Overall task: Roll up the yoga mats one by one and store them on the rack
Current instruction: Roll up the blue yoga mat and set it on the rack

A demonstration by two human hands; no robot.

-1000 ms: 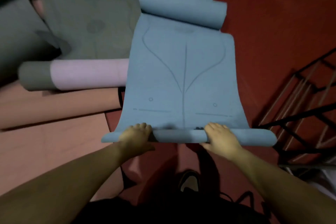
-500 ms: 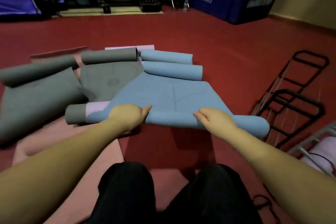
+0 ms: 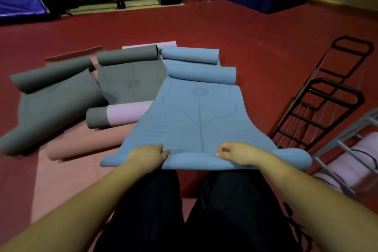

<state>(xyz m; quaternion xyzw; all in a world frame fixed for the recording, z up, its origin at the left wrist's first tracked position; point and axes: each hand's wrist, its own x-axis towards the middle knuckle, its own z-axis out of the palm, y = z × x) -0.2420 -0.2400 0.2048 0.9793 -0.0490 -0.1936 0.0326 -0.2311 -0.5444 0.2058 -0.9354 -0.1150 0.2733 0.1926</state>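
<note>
Floor (image 3: pixel 255 47) red, several mats spread on it. Blue mat (image 3: pixel 194 120) lies flat ahead, near end curled into a roll. Black rack (image 3: pixel 319 108) at right. Left hand (image 3: pixel 149 154) and right hand (image 3: pixel 237 153) grip the roll.

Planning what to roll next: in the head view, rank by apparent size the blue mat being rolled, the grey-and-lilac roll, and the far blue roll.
1. Blue mat being rolled, nearest the camera.
2. Grey-and-lilac roll.
3. Far blue roll; it looks close to the second, and distance shrinks it.
</note>
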